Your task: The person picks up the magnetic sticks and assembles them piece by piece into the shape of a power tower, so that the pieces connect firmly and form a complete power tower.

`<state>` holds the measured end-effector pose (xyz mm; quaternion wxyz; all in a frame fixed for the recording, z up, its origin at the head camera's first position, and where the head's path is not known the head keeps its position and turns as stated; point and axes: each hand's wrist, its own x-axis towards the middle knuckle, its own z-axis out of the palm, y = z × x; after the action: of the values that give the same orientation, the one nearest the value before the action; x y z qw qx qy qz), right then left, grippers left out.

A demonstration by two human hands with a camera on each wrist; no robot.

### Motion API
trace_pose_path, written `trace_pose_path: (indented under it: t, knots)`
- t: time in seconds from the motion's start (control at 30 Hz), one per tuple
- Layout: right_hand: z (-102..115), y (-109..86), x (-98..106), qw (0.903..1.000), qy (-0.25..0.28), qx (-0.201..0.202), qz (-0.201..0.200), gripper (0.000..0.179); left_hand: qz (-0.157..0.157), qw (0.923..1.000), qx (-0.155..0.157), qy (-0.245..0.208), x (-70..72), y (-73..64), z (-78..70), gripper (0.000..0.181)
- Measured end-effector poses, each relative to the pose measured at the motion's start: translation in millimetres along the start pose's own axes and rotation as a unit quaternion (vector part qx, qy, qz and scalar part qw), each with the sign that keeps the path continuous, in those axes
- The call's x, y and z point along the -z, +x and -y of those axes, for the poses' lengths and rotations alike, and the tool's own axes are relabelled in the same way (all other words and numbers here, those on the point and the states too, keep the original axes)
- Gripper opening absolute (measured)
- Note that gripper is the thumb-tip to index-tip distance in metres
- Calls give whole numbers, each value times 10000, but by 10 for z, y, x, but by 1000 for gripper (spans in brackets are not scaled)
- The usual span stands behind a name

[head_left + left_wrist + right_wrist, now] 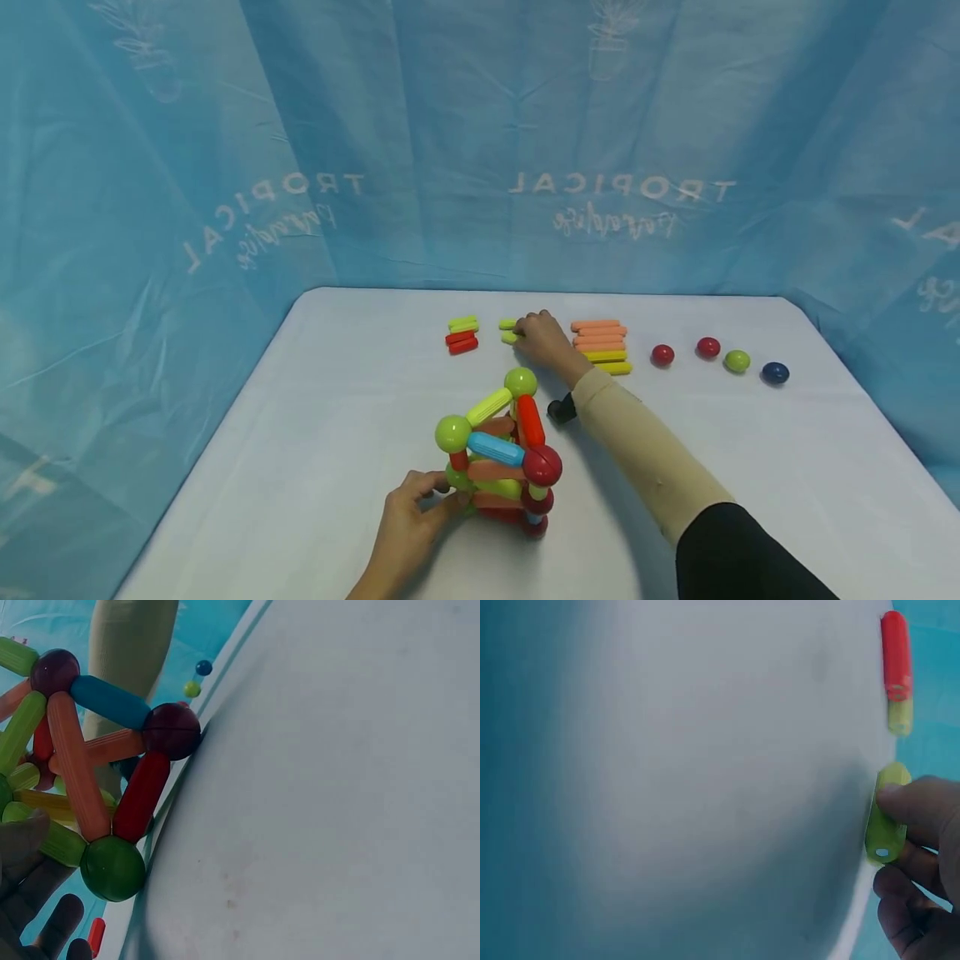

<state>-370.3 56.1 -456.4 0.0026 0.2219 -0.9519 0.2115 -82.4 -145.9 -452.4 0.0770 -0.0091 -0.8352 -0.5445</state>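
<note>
Gripping multicoloured plastic ball-and-rod frame [495, 449], already tiered, in left hand [409, 518]; pinching lime-green plastic rod [886, 829] in right hand [549, 342]; with loose coloured rods [600, 339] and glossy balls [737, 361] apparently unused

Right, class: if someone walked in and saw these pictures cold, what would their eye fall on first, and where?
First, the colorful tower at the near middle of the white table, its lower left side held by the left hand. Next, the right hand at the far side, pinching a green rod. Then four glossy balls farther right: two red, one green, one dark blue.
</note>
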Motion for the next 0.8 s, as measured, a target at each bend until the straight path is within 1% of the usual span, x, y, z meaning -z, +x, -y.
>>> trace_pose_path:
  t: [0.03,0.1,0.13,0.17,0.23,0.27,0.33,0.4,0.43,0.47,0.5,0.57,0.6,0.7,0.8]
  knots:
    - [-3,-22,38,9998,191,-78,-34,25,-35,10000,-65,3,-6,11,2,14]
    - [14,-97,166,9957,878,-239,-165,25,-68,9999,-103,-1,-19,37,12,14]
    - [35,-148,248,9902,1332,-313,-287,26,-74,9999,-106,8,-25,51,14,14]
    - [64,-210,339,9818,1821,-333,-422,26,-76,9999,-106,3,-31,65,17,14]
    - [149,-360,527,9576,2795,-235,-652,28,-59,9999,-95,3,-41,93,22,14]
    - [210,-450,621,9427,3254,-165,-721,29,-61,9999,-89,7,-45,105,24,14]
    - [337,-642,783,9137,3982,84,-808,30,-71,9999,-90,17,-50,128,27,15]
    - [462,-835,908,8862,4547,352,-817,31,-85,9999,-114,27,-52,143,33,15]
    - [526,-931,964,8750,4747,471,-825,31,-102,9999,-129,33,-53,149,35,15]
    - [579,-1016,1008,8654,4906,591,-837,30,-124,9998,-158,43,-53,151,36,15]
    - [623,-1095,1045,8586,5005,719,-845,28,-136,9997,-199,51,-54,155,38,15]
    - [690,-1230,1099,8501,5109,925,-882,27,-138,9996,-235,47,-59,160,37,14]
    - [712,-1285,1117,8480,5126,1019,-882,26,-147,9996,-254,49,-63,161,37,14]
    - [753,-1418,1142,8452,5154,1181,-779,24,-120,9996,-252,27,-78,165,29,14]
    - [758,-1499,1138,8416,5216,1238,-652,23,-92,9997,-247,-2,-92,163,18,14]
